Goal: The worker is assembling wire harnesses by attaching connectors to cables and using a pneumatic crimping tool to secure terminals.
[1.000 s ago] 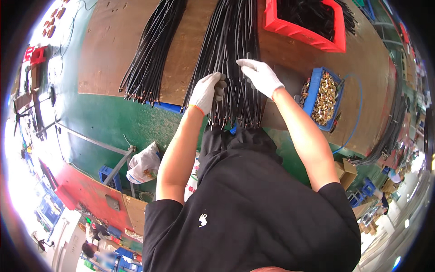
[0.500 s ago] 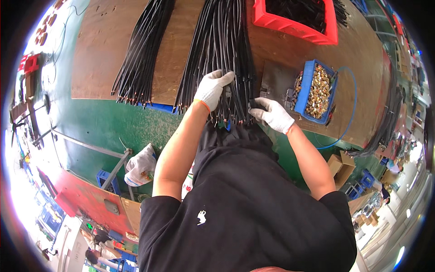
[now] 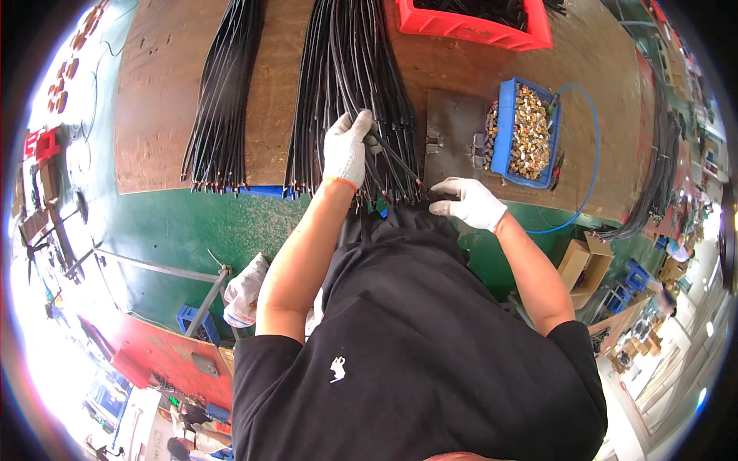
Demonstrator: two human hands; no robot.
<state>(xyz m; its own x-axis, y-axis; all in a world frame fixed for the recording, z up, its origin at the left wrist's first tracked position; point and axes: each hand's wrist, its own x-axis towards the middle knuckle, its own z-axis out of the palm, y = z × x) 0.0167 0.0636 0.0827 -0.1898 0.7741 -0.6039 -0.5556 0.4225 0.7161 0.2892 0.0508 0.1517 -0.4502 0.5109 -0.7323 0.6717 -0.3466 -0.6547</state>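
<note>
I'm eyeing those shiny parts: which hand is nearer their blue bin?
Right: the right hand is left of the blue bin, closer to the person's body; the left hand is farther left, at the black cables.

Two gloved hands [image 3: 344, 157] [image 3: 470, 204]; tabletop [image 3: 154, 100]: one red crate [image 3: 477, 29], two cable bundles [image 3: 223, 107] [image 3: 334, 73] left of it, one blue bin [image 3: 504, 127]

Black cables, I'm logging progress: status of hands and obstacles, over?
Left hand closed on black cables. Right hand open beside cable ends. Blue bin to the right, not in the way.
</note>
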